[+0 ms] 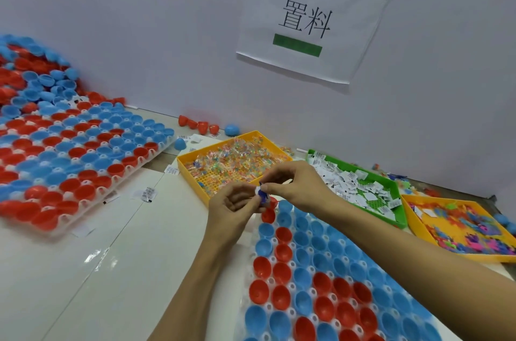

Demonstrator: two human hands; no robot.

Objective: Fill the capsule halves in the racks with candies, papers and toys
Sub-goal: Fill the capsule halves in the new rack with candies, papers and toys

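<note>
The white table (83, 271) carries everything, and I place each thing by the near rack (335, 285) under my arms, the clear one filled with open red and blue capsule halves (282, 254). Far to the left of the near rack lies a second rack (72, 162), also packed with red and blue halves, and behind that a loose heap of capsule halves (33, 72) is piled against the wall. On the wall, well above the near rack, hangs a paper sign (310, 22) with two printed characters and green strips.

Just beyond the far end of the near rack sits the yellow tray of candies (237, 162) in clear wrappers. To the right of that tray, and beside the near rack's right edge, is the green tray of papers (360, 187), small white printed slips. Further right again is another yellow tray of toys (469, 229), a tangle of coloured pieces.

Both my hands meet over the far end of the near rack. My left hand (237, 206) is curled, and my right hand (296, 181) pinches with thumb and forefinger; together they hold a small blue and white piece (262, 197) between the fingertips, just above a red half in the near rack. I cannot tell exactly what the piece is.
</note>
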